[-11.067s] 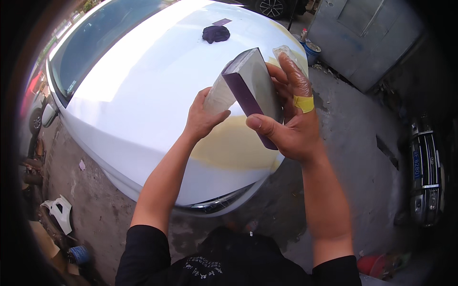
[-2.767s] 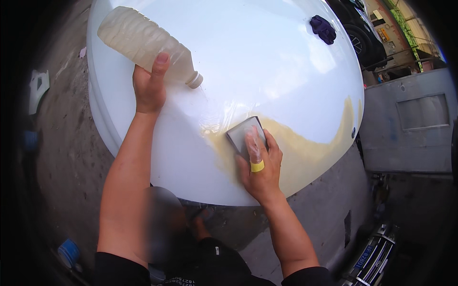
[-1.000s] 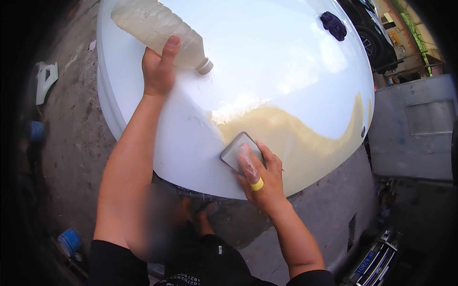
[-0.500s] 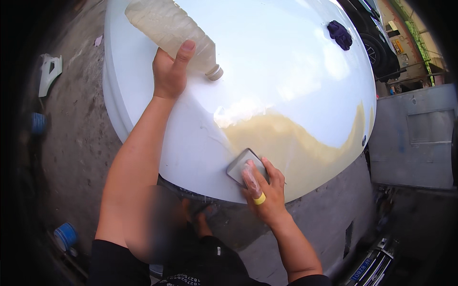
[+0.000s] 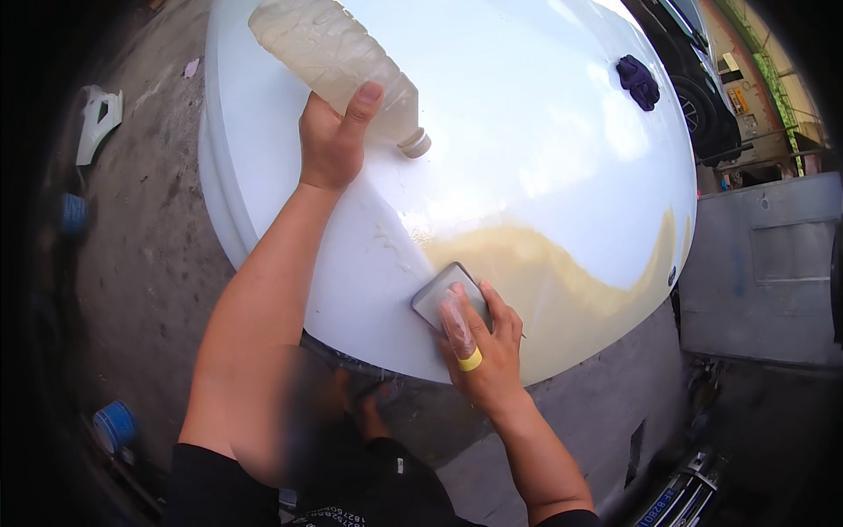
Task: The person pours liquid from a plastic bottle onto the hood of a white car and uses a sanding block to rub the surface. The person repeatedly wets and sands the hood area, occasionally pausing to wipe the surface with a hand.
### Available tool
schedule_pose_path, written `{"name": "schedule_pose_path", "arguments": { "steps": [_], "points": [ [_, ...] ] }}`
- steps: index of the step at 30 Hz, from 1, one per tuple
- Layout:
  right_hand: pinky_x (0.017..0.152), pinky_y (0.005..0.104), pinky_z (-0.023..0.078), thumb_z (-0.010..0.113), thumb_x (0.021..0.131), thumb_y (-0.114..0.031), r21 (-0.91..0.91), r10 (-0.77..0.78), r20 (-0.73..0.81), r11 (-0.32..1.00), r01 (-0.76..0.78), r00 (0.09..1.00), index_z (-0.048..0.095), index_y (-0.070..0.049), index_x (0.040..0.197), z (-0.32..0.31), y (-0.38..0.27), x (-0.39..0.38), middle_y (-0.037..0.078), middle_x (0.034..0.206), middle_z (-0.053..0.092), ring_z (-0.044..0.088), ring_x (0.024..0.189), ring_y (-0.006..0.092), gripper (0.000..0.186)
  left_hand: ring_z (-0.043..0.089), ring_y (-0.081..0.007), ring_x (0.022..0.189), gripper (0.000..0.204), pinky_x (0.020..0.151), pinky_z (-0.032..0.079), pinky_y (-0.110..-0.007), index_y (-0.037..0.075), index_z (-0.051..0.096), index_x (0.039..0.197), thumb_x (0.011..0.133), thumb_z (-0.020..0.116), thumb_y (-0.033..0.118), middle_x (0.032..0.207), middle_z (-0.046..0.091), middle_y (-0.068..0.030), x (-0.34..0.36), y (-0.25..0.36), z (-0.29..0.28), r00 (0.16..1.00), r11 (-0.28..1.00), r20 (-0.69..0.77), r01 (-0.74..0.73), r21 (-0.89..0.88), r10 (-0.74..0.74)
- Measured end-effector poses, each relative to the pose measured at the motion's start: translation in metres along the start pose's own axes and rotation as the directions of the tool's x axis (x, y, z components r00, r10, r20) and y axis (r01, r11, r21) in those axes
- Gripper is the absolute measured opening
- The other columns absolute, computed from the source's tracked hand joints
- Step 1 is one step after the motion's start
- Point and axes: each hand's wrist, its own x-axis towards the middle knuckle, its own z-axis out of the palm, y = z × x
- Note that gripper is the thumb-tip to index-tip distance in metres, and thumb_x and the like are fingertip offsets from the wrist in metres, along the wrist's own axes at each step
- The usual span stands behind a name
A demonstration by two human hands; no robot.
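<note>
My left hand (image 5: pixel 335 145) grips a clear plastic bottle (image 5: pixel 347 63) of cloudy liquid, tilted so that its capped neck points down to the right above a white car hood (image 5: pixel 509 114). Under my right hand (image 5: pixel 487 356), a flat grey sanding block (image 5: pixel 436 297) lies against the hood near its front edge. The fingers press on the block's top and right side. One finger is wrapped in clear film with a yellow band (image 5: pixel 471 360). Beside the block spreads a yellowish bare patch (image 5: pixel 544 272). Thin wet streaks (image 5: pixel 393 239) show on the paint to its upper left.
A dark crumpled cloth (image 5: pixel 638 83) rests on the hood's far right. Beyond stands a dark vehicle (image 5: pixel 702 110), with a grey metal panel (image 5: pixel 755 281) at right. On the floor at left are a white plastic part (image 5: pixel 98 127) and a blue can (image 5: pixel 115 426).
The view has shifted slightly. My right hand has slid the sanding block a little left and farther up the hood. Wet streaks now show below the bottle, which stays tilted in my left hand.
</note>
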Motion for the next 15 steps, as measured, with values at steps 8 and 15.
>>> {"name": "schedule_pose_path", "arguments": {
  "steps": [8,15],
  "points": [
    [0.087,0.0492,0.040,0.062,0.084,-0.003,-0.095,-0.070,-0.064,0.993,0.063,0.996,0.055,-0.016,0.133,0.018,-0.002,0.064,0.010,0.135,0.059,0.053,0.116,0.0405,0.051,0.058,-0.0172,0.105,0.059,0.094,0.045,-0.031,0.001,0.057,0.122,0.091,0.066,0.050,0.114,0.063,-0.0066,0.000,-0.005,0.001,0.999,0.999,0.030,-0.023,-0.039,0.024],
    [0.095,0.0523,0.039,0.078,0.071,-0.009,0.091,0.124,0.088,0.987,-0.132,0.988,0.057,-0.015,0.129,-0.012,0.023,-0.048,0.009,0.140,0.055,0.048,0.128,0.0411,0.062,0.058,-0.0167,0.105,0.057,0.094,0.045,-0.030,0.000,0.056,0.122,0.092,0.065,0.048,0.114,0.062,-0.0070,-0.003,-0.003,0.000,0.998,0.999,0.051,0.034,0.017,-0.035]
  ]
}}
